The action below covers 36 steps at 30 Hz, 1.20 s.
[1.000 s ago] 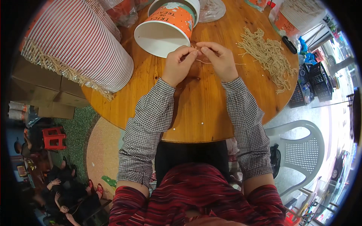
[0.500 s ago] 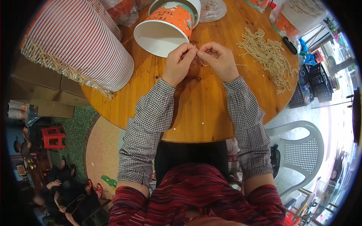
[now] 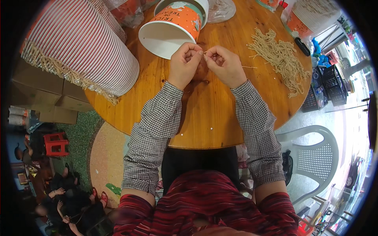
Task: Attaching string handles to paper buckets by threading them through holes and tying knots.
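My left hand (image 3: 184,67) and my right hand (image 3: 226,66) are close together over the middle of the round wooden table. Thumb and fingers of each are pinched on a thin beige cord (image 3: 249,67). One end of it sticks out beyond the right hand; the part between the fingertips is mostly hidden. Just past the left hand, an orange and white paper bucket (image 3: 173,24) lies on its side, its wide mouth facing me. Off to the right of my hands lies a loose heap of beige cords (image 3: 278,59).
A tall stack of nested buckets (image 3: 94,47), cords hanging along its side, leans across the table's left. Another wrapped stack (image 3: 309,19) stands at the far right near a black pen-like object (image 3: 302,47). A white plastic chair (image 3: 315,161) is beside me on the right.
Both hands have shifted slightly, staying pinched on the cord. The right hand has moved a little left and tilted. The bucket has moved marginally left.
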Motion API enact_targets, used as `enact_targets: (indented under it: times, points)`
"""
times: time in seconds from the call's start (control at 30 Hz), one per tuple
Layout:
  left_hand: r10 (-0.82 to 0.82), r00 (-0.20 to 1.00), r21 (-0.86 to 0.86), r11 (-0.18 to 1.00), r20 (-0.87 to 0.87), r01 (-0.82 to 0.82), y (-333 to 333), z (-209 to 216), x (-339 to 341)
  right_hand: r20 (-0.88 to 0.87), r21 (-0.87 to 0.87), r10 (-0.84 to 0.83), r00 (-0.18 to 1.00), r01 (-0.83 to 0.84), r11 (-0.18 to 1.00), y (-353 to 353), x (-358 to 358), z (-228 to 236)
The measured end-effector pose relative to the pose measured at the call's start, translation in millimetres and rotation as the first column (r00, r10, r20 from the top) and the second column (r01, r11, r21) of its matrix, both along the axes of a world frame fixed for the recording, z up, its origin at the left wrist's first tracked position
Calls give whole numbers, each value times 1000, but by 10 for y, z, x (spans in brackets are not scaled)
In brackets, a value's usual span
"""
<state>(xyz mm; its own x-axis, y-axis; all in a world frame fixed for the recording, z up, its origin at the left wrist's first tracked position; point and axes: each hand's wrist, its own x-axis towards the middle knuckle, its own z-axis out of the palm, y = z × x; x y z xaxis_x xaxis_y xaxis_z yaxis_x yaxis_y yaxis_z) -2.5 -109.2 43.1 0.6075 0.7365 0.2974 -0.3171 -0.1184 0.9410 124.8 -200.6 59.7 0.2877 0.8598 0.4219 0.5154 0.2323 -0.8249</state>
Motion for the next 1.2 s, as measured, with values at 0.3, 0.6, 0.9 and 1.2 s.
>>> enact_targets:
  times: [0.3, 0.6, 0.9, 1.2]
  points:
    - [176, 980, 333, 933, -90, -137, -32, 10, -4, -52, -13, -7, 999, 6, 1000, 12, 49, -35]
    - [178, 978, 380, 916, -108, -125, -42, -9, 7, -135, -17, 20, 991, -22, 1000, 39, 102, -94]
    - [287, 958, 471, 848, -25, -242, -94, 31, 11, -122, -30, 17, 992, -21, 999, 49, 59, -106]
    - [101, 991, 230, 970, -86, -79, 20, -41, -16, -14, 18, -48, 999, 48, 999, 34, 25, -66]
